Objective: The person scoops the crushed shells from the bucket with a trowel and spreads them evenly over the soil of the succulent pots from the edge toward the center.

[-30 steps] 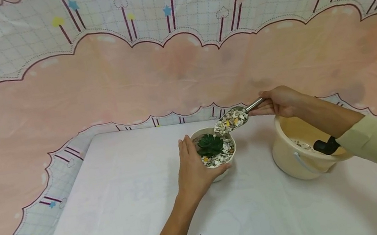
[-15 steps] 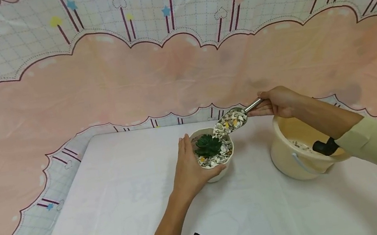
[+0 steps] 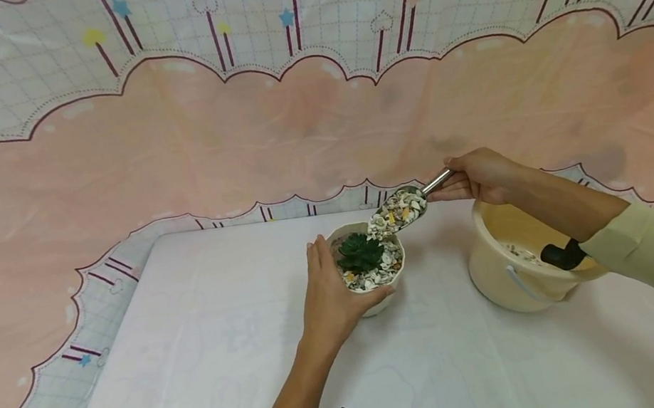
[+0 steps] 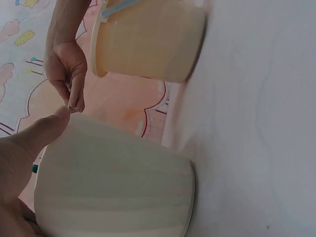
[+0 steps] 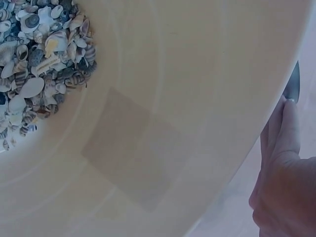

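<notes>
My left hand (image 3: 329, 304) grips a pale ribbed flowerpot (image 4: 118, 173), its thumb (image 4: 42, 132) along the near side of the rim and its fingers around the left side. A dark green succulent (image 3: 359, 254) sits in the pot among small shells (image 3: 385, 272). My right hand (image 3: 485, 176) pinches the handle of a metal scoop (image 3: 438, 180). Heaped shells (image 3: 401, 208) fill the scoop, which tilts down leftward with its lip over the pot's back right rim. In the right wrist view, the right hand (image 5: 281, 173) shows beyond the bucket wall, with most of the scoop hidden.
A cream bucket (image 3: 509, 282) with a light blue handle stands at the right, below my right forearm. Shells (image 5: 42, 64) lie at its bottom. The white tabletop (image 3: 211, 368) ends at a patterned cloth backdrop (image 3: 238, 139) behind the pot.
The head view has shifted slightly. Both hands, the pot and the loaded scoop keep nearly the same places relative to each other.
</notes>
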